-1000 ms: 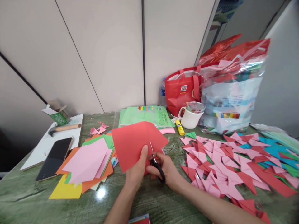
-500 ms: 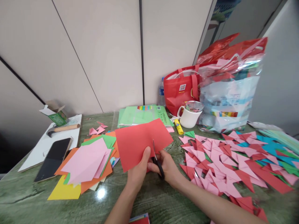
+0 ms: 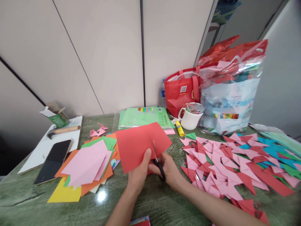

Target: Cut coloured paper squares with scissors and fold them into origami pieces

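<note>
A sheet of red paper [image 3: 134, 141] is held up over the table by my left hand [image 3: 139, 169], thumb on top and fingers hidden beneath. My right hand [image 3: 169, 168] is closed around the black handles of a pair of scissors [image 3: 160, 168]. One thin blade lies over the red paper and points away from me; the other blade is hidden under the sheet. The part of the sheet right of the blade angles off from the rest. To the left is a pile of coloured paper sheets [image 3: 88, 163], pink on top.
Folded pink and red paper pieces [image 3: 221, 163] spread over the right side. A white mug [image 3: 191, 119], glue stick [image 3: 180, 128], red bag [image 3: 178, 94] and clear plastic bag [image 3: 230, 100] stand behind. A phone [image 3: 54, 160] and hammer [image 3: 63, 131] lie left.
The right part of the red sheet has shifted slightly left and down beside the blade. Both hands stay in nearly the same place.
</note>
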`<state>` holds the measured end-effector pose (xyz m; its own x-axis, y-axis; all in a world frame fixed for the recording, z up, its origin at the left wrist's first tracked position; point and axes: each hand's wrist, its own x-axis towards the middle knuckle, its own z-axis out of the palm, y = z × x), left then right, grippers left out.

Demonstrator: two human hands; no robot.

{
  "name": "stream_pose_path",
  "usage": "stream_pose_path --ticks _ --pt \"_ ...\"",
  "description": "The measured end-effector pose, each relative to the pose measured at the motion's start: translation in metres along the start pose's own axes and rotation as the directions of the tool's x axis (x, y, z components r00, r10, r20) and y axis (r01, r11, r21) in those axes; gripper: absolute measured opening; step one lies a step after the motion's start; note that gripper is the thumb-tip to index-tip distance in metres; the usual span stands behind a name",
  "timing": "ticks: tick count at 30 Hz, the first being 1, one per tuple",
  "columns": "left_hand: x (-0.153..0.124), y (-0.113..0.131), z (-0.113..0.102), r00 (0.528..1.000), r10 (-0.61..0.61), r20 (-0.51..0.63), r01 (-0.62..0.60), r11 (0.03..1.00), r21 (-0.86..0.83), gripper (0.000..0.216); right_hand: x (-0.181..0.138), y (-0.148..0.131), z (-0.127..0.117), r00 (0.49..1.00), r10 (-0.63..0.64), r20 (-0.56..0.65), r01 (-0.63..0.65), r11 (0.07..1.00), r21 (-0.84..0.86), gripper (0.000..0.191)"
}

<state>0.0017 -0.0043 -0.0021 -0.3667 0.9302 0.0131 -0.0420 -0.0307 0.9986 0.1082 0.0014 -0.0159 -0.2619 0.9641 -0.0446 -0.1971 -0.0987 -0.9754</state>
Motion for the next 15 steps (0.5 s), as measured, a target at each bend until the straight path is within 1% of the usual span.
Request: stream_pose_path --ticks 5,9,15 --pt "-0.001 0.003 0.001 1.000 -0.012 -0.018 0.012 1.000 -0.012 0.036 0.000 -0.002 0.000 1.000 -0.015 -0.008 0.015 1.000 -0.006 0.053" --pt "-0.001 0.003 -0.001 1.000 -0.006 0.016 0.006 1.000 0.002 0.033 -0.002 -0.007 0.002 1.000 -0.009 -0.012 0.009 1.000 -0.018 0.050" --pt "0.001 0.001 -0.002 1.000 -0.010 0.028 0.011 1.000 -0.014 0.034 -0.003 -0.010 0.003 1.000 -0.005 -0.022 0.003 0.997 -0.080 0.047"
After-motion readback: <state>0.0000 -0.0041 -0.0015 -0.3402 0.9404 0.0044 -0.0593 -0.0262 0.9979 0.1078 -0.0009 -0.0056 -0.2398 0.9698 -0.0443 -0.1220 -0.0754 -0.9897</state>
